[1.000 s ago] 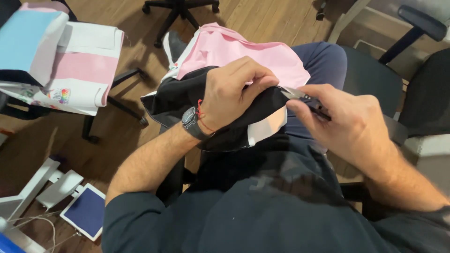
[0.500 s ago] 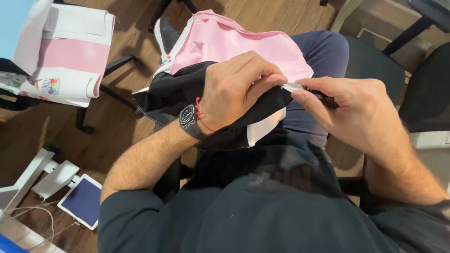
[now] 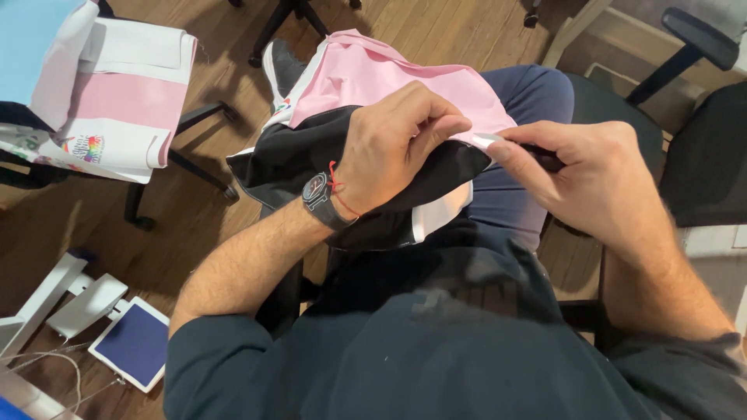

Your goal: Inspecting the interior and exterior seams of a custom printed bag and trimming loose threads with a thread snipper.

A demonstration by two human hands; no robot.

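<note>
Pink-and-black garment (image 3: 366, 85) lies across my lap, its edge pinched in my left hand (image 3: 393, 148). My right hand (image 3: 587, 179) grips a small dark tool with a pale tip (image 3: 498, 144), touching that edge. Folded cloth (image 3: 117, 101) sits well apart on a chair; wooden floor (image 3: 194, 225) lies open between.

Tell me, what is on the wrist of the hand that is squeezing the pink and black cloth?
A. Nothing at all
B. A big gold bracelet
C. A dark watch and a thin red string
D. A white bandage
C: the left hand gripping the pink and black cloth has a dark watch strapped on its wrist, with a thin red string beside it.
</note>
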